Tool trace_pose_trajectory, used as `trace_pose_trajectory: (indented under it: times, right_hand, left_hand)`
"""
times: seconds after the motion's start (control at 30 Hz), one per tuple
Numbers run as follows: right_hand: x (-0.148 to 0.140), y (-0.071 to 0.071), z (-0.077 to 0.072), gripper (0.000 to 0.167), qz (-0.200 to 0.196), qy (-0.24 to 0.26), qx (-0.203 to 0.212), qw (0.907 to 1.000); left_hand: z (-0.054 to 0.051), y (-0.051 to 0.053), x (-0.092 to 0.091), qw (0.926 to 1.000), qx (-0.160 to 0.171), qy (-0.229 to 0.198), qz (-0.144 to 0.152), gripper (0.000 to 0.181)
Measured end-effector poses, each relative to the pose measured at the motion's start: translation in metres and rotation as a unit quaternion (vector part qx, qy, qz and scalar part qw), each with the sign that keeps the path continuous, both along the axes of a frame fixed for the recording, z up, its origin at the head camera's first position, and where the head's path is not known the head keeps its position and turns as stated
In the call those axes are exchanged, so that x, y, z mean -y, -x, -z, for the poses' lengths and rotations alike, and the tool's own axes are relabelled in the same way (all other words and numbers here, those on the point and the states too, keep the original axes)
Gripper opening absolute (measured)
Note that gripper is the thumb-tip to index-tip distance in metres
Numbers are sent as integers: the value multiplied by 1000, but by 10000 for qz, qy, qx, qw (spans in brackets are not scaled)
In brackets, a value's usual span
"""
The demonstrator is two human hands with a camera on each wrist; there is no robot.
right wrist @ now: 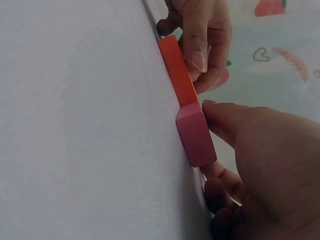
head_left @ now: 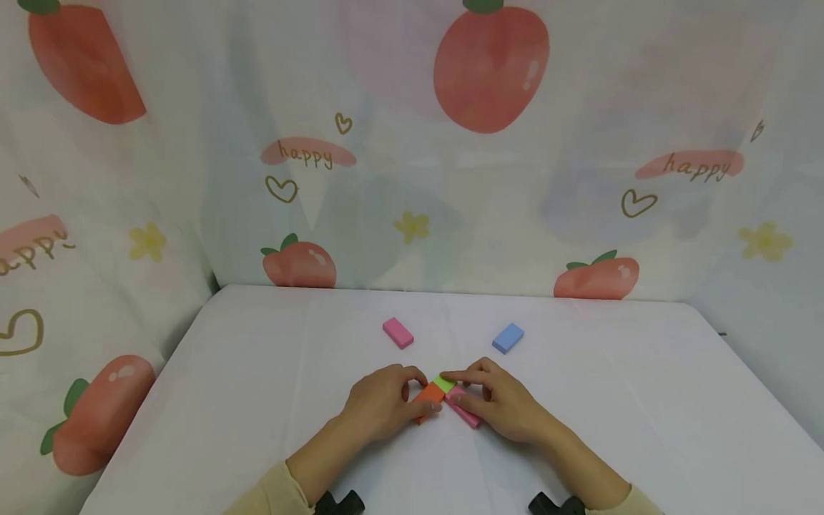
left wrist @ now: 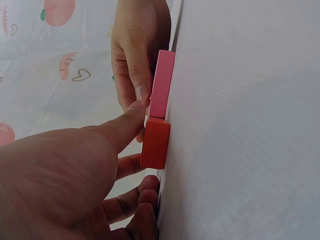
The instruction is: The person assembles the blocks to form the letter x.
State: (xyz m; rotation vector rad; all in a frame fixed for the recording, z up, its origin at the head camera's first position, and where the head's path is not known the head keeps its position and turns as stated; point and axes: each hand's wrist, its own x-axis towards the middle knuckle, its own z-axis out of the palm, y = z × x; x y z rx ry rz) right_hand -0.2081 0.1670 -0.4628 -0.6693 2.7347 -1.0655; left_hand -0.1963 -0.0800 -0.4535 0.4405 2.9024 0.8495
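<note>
In the head view three flat rectangular blocks lie together near the middle of the table. The left hand (head_left: 385, 404) pinches an orange block (head_left: 431, 393), its thumb over the top and fingers at the far side. A pink block (head_left: 465, 413) is held between the thumb and fingers of the right hand (head_left: 511, 402). Behind their meeting corner is a lime green block (head_left: 444, 383), touched by the right index finger. From the left wrist, the end of the orange block (left wrist: 156, 143) shows against the pink block (left wrist: 162, 84); the green one is hidden in both wrist views.
A second pink block (head_left: 398, 333) lies farther back on the white table (head_left: 283, 372), left of centre. Opposite it, to the right, is a blue block (head_left: 508, 338). Fruit-printed cloth (head_left: 399, 172) hangs behind the table and along its left side.
</note>
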Motion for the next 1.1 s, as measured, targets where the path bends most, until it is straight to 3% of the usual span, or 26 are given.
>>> trace_pose_trajectory:
  times: [0.4, 0.67, 1.1]
  right_hand:
    - [-3, -2, -1, 37, -29, 139, 111, 9998]
    - [-3, 0, -2, 36, -13, 100, 196, 9998]
    - [-6, 1, -1, 36, 21, 154, 158, 9998]
  left_hand:
    - [1, -2, 0, 9999, -43, 10, 99, 34]
    - [-4, 1, 2, 9996, 230, -28, 154, 30]
    - [-10, 4, -4, 9980, 248, -190, 544, 33]
